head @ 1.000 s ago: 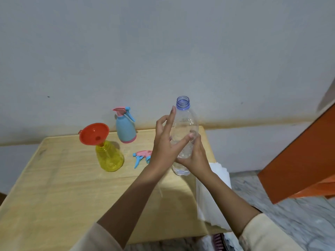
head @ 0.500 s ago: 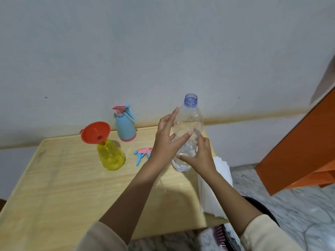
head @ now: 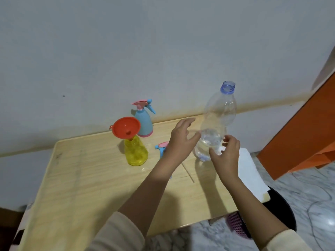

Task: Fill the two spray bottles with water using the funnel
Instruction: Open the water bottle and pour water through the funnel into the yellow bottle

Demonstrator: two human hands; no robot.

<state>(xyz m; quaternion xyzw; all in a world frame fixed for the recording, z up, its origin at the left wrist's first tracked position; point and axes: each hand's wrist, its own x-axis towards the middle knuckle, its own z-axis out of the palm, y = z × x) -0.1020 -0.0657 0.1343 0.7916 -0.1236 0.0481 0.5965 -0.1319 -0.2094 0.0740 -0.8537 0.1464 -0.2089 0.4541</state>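
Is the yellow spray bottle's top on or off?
Off: the orange funnel sits in the neck of the yellow spray bottle.

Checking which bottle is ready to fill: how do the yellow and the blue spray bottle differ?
The yellow spray bottle is see-through, has no spray head and carries the orange funnel in its neck; the blue spray bottle is opaque with its pink spray head on. Both stand upright on the table.
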